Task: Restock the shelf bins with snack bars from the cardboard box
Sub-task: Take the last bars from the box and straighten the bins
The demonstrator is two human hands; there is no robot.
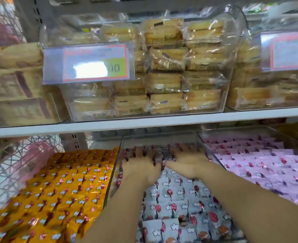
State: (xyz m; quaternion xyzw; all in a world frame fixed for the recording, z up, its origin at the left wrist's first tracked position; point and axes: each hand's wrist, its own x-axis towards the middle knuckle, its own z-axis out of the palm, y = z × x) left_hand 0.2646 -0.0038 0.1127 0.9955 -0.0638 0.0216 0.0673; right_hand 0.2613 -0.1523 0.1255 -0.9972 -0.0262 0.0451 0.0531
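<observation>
A clear shelf bin [159, 135] in the middle of the lower shelf holds rows of grey-wrapped snack bars [174, 204]. Both my hands reach into its far end. My left hand [142, 165] lies palm down on the bars with fingers spread and straight. My right hand [186, 161] lies beside it, also flat on the bars, fingers stretched toward the bin's back wall. Motion blur hides whether any bar sits under the palms. The cardboard box is out of view.
Orange-wrapped bars [57, 190] fill the bin on the left, pink-wrapped bars [260, 160] the bin on the right. The upper shelf [144, 124] carries clear bins of wrapped pastries [167, 67] with price tags [95, 62]. A wire basket [7, 163] stands at far left.
</observation>
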